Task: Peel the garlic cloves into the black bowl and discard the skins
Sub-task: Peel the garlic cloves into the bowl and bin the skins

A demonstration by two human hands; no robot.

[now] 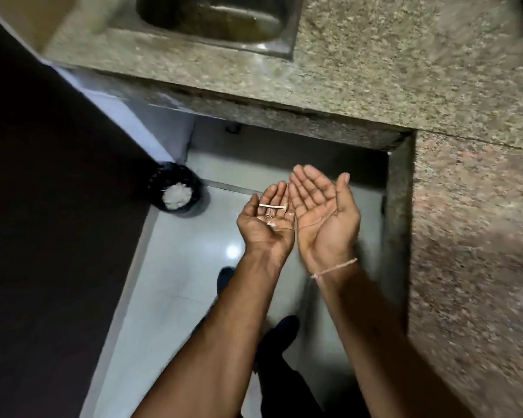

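Papery garlic skins lie loose in cupped left hand; right hand spread, empty. Feather-light, drift-prone: keep palm cupped until over bin.

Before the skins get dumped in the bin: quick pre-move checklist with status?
1. Skins resting on the left hand palm: ok.
2. Right hand free, palm up: ok.
3. Bin in view on the floor: ok.
4. Hands over the bin: not ok, it sits off to their left.
5. Bin has room: cannot tell, white waste already shows inside.
6. Black bowl in view: not ok.
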